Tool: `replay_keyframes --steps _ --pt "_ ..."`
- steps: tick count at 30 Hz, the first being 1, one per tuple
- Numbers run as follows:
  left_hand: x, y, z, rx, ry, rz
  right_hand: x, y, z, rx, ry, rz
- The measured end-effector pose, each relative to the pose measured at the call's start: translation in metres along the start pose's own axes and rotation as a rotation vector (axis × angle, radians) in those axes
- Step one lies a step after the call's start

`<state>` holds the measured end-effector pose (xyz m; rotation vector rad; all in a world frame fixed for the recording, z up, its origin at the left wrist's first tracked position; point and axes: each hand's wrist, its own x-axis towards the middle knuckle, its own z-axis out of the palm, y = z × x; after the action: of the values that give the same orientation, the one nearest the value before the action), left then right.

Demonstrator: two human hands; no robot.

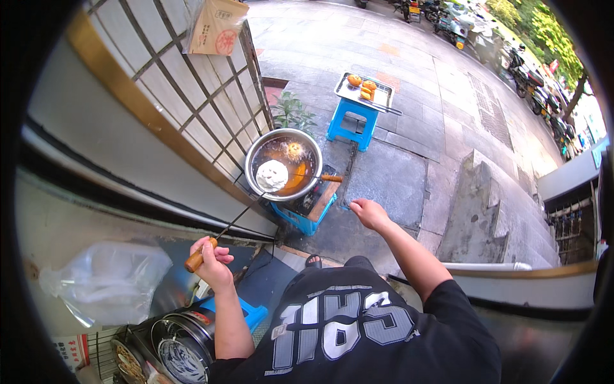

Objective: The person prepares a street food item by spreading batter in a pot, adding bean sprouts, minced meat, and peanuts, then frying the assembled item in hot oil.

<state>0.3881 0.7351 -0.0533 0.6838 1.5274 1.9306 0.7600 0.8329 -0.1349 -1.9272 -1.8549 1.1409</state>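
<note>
My left hand (211, 261) grips the wooden handle (200, 255) of a long metal ladle. Its thin shaft runs up to a steel pot (316, 153) of brown oil, where a round mass of white batter (272, 175) sits at its far end. A golden fritter (294, 150) bubbles at the pot's back. Across the pot's right rim rests a second tool with a wooden handle (332, 178), an orange-brown piece (297, 175) by its shaft. Lower right of the pot, my right hand (369, 214) is raised with curled fingers, nothing visible in it.
The pot stands on a low blue stool (309, 225) beside a tiled wall (192, 96). Farther off, another blue stool (352, 120) bears a metal tray (341, 89) with several fritters and tongs (383, 108). Stone steps (494, 216) rise right; batter fills a container (182, 360) lower left.
</note>
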Motion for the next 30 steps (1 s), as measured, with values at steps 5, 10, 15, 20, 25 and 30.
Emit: replay_keyframes --steps 5,10,15,20,25,30 --pt "0.006 -0.027 0.046 0.044 0.098 0.053 0.141 0.015 0.002 -0.155 -0.107 0.09" --pt "-0.002 -0.06 0.092 0.087 0.248 0.092 0.265 0.065 0.056 -0.191 -0.354 0.023" --pt "-0.019 -0.082 0.137 0.122 0.487 0.132 0.3 0.074 0.074 0.323 -0.877 0.385" --pt "-0.03 -0.091 0.16 0.148 0.532 0.126 0.312 0.033 0.035 -0.064 -0.71 0.074" --pt "-0.03 -0.097 0.171 0.165 0.576 0.093 0.313 0.001 -0.011 -0.534 -0.462 -0.257" --pt "-0.032 -0.099 0.169 0.135 0.603 0.052 0.312 -0.012 -0.059 -0.556 -0.213 -0.38"
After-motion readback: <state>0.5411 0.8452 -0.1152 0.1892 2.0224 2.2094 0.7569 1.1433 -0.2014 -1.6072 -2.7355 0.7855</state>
